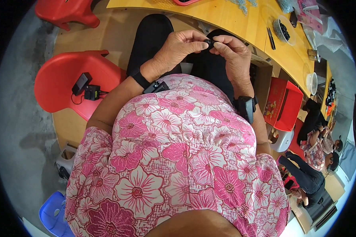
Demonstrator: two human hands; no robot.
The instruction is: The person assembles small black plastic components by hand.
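We pinch a small black piece (210,43) between the fingertips of our left hand (176,49) and right hand (235,55), each grip narrow and closed on it. We hold it over our black trousers (148,39), near the table (229,23), where a clear bowl (276,33) contains dark bits (284,31).

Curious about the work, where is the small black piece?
The small black piece is in the head view's upper middle, just right of centre, between left hand and right hand.

The yellow surface (237,24) bears a clear bowl (276,31) of black pieces (284,32), a black pen (271,38) just left of it, a red tray (186,2) farther left and a silvery tin (313,55) to its right.
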